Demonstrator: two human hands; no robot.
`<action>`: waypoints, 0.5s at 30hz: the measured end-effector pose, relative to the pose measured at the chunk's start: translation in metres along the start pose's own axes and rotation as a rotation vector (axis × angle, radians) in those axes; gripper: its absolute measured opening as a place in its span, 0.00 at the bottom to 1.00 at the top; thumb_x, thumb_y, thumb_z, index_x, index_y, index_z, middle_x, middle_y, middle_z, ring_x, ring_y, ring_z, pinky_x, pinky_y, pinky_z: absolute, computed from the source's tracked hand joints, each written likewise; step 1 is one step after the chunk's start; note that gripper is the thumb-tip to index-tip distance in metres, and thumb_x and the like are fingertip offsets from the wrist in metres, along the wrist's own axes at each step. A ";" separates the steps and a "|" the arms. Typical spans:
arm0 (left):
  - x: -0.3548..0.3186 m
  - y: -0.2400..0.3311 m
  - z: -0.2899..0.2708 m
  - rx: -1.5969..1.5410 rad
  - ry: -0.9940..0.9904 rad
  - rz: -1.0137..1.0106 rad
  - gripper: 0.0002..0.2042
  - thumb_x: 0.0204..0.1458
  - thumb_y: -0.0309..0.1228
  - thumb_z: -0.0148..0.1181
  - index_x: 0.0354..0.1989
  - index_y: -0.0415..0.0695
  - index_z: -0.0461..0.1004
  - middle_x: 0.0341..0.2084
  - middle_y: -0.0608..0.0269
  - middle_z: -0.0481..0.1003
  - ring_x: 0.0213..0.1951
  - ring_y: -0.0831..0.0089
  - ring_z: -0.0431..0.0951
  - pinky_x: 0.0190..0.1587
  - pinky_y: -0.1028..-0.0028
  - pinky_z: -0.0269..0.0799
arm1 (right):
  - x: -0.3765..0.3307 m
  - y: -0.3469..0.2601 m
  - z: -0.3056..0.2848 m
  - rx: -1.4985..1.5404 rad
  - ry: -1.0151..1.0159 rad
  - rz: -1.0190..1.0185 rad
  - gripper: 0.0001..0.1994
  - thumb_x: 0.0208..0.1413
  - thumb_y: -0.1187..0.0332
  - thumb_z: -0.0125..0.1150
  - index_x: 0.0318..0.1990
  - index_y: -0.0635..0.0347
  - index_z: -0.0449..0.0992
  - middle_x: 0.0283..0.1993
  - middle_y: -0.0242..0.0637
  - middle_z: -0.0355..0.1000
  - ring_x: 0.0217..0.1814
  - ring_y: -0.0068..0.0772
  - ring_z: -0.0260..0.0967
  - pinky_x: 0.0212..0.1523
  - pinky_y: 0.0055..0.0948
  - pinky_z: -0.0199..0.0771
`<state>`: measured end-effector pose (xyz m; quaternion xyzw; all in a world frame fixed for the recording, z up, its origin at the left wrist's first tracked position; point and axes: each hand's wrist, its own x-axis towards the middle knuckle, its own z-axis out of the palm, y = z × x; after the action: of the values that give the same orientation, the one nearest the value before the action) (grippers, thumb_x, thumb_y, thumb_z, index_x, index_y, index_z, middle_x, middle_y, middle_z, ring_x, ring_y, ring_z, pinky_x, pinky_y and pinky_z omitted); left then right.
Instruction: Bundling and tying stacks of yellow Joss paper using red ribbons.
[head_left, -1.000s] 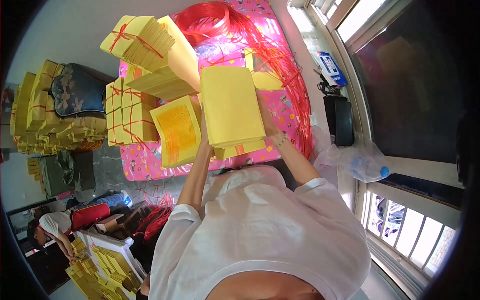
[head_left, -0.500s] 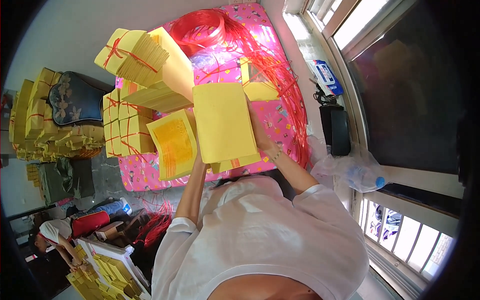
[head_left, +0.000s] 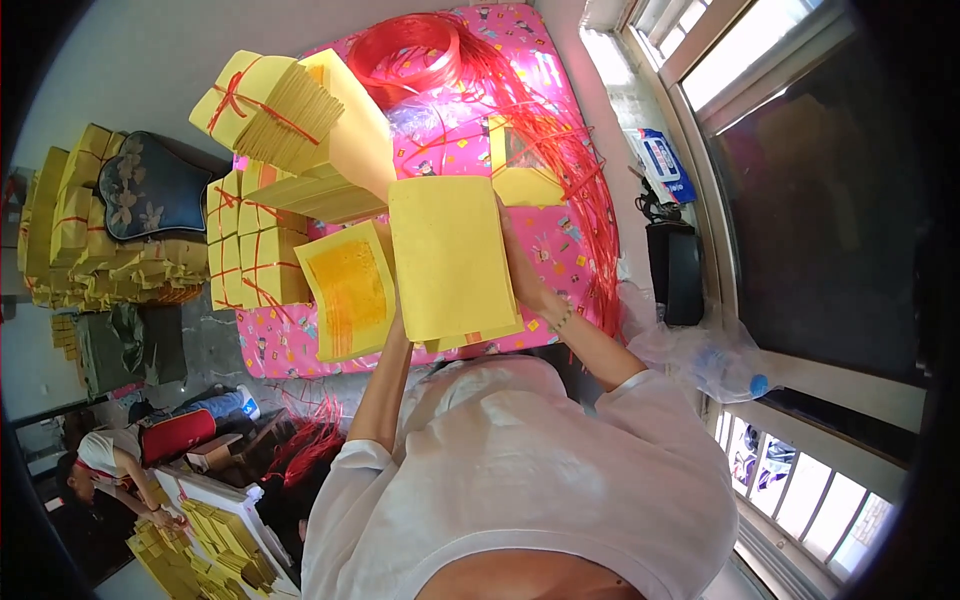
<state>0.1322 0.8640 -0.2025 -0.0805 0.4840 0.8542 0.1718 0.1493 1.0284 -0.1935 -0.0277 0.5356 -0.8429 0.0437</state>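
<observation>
A thick stack of yellow paper (head_left: 452, 262) is upheld between my two hands, close above the table and in front of my white shirt. My right hand (head_left: 524, 272) presses along the stack's right side, its fingers partly hidden behind the paper. At the lower left edge, my left hand (head_left: 401, 322) is mostly covered by the stack. Just left lies a yellow sheet with an orange printed square (head_left: 350, 285). Beneath the held stack, the edge of another yellow sheet (head_left: 505, 330) peeks out.
Red-tied yellow paper bundles (head_left: 268, 265) and a taller pile (head_left: 350, 130) stand left on the pink patterned tabletop (head_left: 545, 235). Behind lies a red strap coil (head_left: 405, 65), with loose red strands (head_left: 590, 200) at right. A co-worker (head_left: 115, 455) handles yellow paper at lower left.
The held stack sits slightly lower in the picture and covers more of the sheet below it. Both hands keep their hold. The co-worker's arm has shifted a little.
</observation>
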 end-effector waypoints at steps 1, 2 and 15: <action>-0.001 0.000 -0.001 0.000 0.008 -0.003 0.30 0.62 0.51 0.30 0.65 0.42 0.50 0.63 0.58 0.54 0.63 0.67 0.54 0.64 0.68 0.50 | 0.002 0.001 -0.001 0.000 -0.004 0.004 0.36 0.62 0.43 0.31 0.68 0.59 0.35 0.71 0.41 0.36 0.73 0.35 0.30 0.70 0.33 0.33; -0.001 -0.001 0.000 0.000 0.010 -0.002 0.30 0.62 0.51 0.30 0.65 0.42 0.50 0.63 0.58 0.54 0.63 0.67 0.54 0.64 0.68 0.50 | 0.004 0.000 -0.003 0.031 0.011 0.014 0.35 0.62 0.43 0.30 0.68 0.60 0.40 0.70 0.42 0.39 0.72 0.35 0.34 0.69 0.34 0.36; -0.023 0.009 -0.024 0.010 0.052 0.022 0.30 0.62 0.51 0.30 0.65 0.41 0.50 0.63 0.58 0.54 0.63 0.67 0.54 0.64 0.67 0.50 | 0.141 0.071 -0.132 -0.156 0.362 0.430 0.32 0.58 0.44 0.38 0.63 0.57 0.55 0.67 0.40 0.50 0.62 0.44 0.56 0.57 0.42 0.59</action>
<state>0.1492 0.8346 -0.2007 -0.0964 0.4935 0.8512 0.1505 -0.0006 1.1031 -0.3140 0.2340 0.5915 -0.7618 0.1226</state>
